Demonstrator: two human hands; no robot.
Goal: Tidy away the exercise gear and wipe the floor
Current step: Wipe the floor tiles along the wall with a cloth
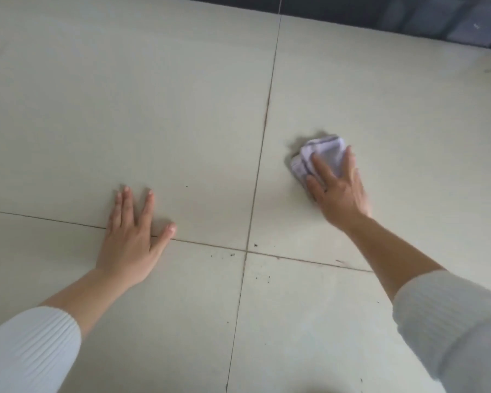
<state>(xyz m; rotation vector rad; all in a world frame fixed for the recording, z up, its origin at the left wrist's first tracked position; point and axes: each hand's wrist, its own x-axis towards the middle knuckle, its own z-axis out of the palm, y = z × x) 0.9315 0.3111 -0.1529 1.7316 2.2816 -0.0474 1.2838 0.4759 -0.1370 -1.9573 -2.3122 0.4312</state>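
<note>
A crumpled white cloth (321, 154) with dark stripes lies on the pale tiled floor (153, 109) to the right of the centre grout line. My right hand (338, 188) presses down on it with straight, spread fingers. My left hand (133, 236) rests flat on the floor at the lower left, fingers straight and spread, holding nothing. Both arms wear white ribbed sleeves pushed up the forearm. No exercise gear shows in this view.
Dark specks of dirt (255, 245) lie near the crossing of the grout lines between my hands. A dark skirting or wall base (380, 15) runs along the top right edge of the floor.
</note>
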